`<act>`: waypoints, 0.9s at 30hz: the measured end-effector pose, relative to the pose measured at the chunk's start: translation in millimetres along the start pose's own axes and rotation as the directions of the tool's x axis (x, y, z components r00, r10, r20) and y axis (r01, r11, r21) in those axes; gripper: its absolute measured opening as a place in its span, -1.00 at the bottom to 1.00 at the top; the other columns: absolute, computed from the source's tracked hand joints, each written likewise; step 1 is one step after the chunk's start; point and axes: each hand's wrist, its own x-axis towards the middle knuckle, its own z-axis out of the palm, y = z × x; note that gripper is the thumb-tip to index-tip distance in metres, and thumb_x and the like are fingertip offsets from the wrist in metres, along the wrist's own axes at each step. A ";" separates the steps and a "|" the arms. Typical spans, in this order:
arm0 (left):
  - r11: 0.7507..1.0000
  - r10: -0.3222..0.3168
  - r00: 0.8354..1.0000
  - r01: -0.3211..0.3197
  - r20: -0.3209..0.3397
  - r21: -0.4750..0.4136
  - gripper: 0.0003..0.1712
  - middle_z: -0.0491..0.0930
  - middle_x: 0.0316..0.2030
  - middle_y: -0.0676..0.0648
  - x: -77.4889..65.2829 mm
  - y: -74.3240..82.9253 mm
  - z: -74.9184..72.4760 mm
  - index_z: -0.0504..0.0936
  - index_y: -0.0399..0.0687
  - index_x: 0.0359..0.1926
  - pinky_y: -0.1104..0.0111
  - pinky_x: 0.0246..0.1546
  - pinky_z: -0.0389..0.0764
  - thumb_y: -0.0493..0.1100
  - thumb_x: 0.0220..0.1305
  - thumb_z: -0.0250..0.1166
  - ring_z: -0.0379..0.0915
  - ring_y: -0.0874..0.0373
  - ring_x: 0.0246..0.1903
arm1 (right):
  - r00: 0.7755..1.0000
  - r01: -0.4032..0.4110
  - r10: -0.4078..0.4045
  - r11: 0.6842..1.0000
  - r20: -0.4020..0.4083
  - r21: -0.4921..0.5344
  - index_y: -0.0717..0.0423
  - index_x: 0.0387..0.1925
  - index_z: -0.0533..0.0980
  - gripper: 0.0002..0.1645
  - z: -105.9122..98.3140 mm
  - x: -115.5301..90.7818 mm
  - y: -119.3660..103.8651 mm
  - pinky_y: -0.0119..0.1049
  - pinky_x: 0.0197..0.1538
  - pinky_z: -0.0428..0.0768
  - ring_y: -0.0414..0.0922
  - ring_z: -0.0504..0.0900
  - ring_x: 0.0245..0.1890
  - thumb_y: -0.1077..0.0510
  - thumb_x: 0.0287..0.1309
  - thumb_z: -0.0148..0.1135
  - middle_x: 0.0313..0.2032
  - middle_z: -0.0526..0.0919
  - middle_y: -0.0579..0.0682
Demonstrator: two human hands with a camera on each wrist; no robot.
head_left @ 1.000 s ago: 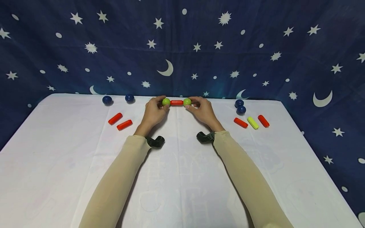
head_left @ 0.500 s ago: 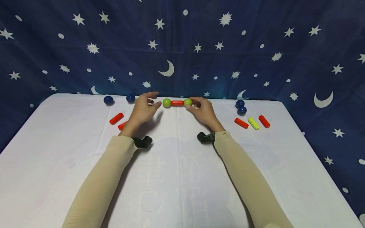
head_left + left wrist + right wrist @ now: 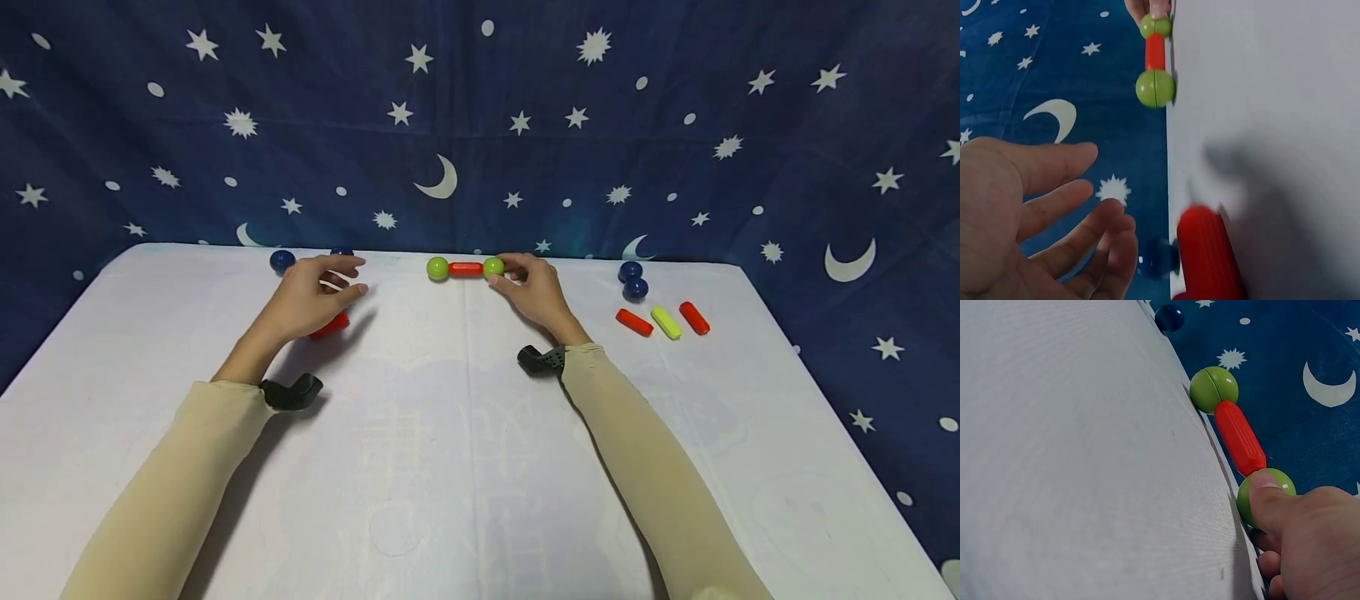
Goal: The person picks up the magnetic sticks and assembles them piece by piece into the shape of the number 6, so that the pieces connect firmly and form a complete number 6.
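At the table's far edge lies a red rod [image 3: 466, 268] with a green ball [image 3: 438, 267] at its left end and a second green ball [image 3: 493, 267] at its right end. My right hand [image 3: 534, 287] pinches the right ball between thumb and fingers. My left hand [image 3: 309, 293] hovers over the left side, fingers loosely bent, holding nothing. Below it a red rod [image 3: 330, 326] is partly covered; in the left wrist view, a red rod [image 3: 1209, 250] looms close. Two blue balls lie behind the hand, one [image 3: 282, 261] at its left, one [image 3: 342, 252] mostly hidden.
Two blue balls [image 3: 635, 288] touch each other at the back right. Nearer me lie a red rod [image 3: 634, 322], a yellow-green rod [image 3: 666, 322] and another red rod [image 3: 694, 317]. A dark starry cloth [image 3: 525, 108] hangs right behind the white table [image 3: 465, 467].
My left hand has let go of the left green ball and moved left, over the red rods. The right hand has stayed on the right ball.
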 end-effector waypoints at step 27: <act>0.993 0.045 0.981 -0.065 0.189 0.099 -0.47 0.69 -0.16 -0.25 -21.7 -26.1 -19.3 0.66 -0.33 0.13 0.45 -0.22 0.55 -0.34 0.09 0.53 0.58 -0.05 -0.23 | 1.000 -0.012 0.012 1.000 0.008 0.009 0.17 0.21 0.59 -0.49 -0.5 0.5 0.7 -0.19 -0.02 0.51 -0.03 0.57 -0.11 0.11 0.27 0.42 -0.04 0.66 0.10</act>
